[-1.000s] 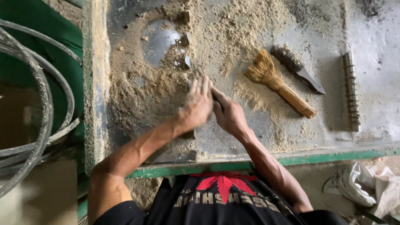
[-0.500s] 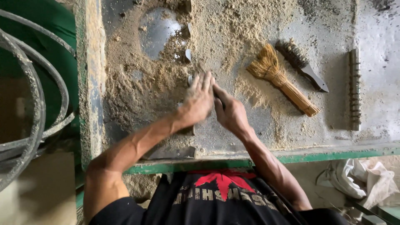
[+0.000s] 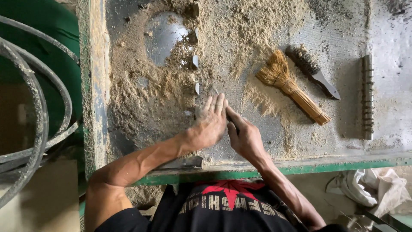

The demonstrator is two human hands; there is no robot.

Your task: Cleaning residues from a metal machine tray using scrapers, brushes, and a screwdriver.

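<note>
Dark tool [image 3: 231,122] lengthwise between hands

Soft even daylight, faint shadows (sharp focus), no glare

Pale sawdust [image 3: 171,92] spread over metal tabletop [image 3: 386,124]

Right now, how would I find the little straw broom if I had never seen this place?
Look at the grey metal table with green edges, dusted with pale sawdust. Right of the person's two hands lies a small tan straw hand broom, slanting with its fanned bristles at the upper left. The dark wire brush with a grey handle beside it is darker and flatter.
</note>
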